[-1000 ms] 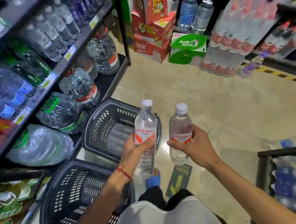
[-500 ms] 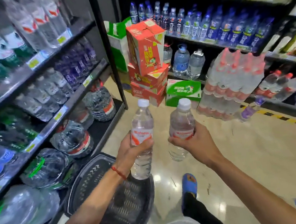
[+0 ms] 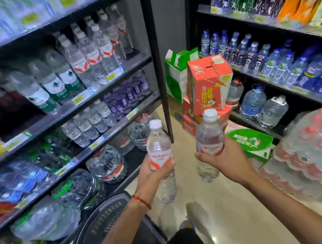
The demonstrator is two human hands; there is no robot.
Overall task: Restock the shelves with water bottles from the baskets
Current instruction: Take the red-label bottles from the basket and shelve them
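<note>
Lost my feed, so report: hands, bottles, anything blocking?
Left hand grips left bottle, right hand grips right bottle. Both upright, unshelved. Basket below, cartons ahead.

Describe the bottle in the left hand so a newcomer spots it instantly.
Find the black upright post ending the left shelving. At its foot, the left hand, red string on its wrist, grips a water bottle. Unlike the other bottle in the right hand, it looks slimmer and sits beside the post.

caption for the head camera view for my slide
Left hand and right hand each hold a clear red-labelled plastic water bottle upright beside stocked black metal shelves.
</note>
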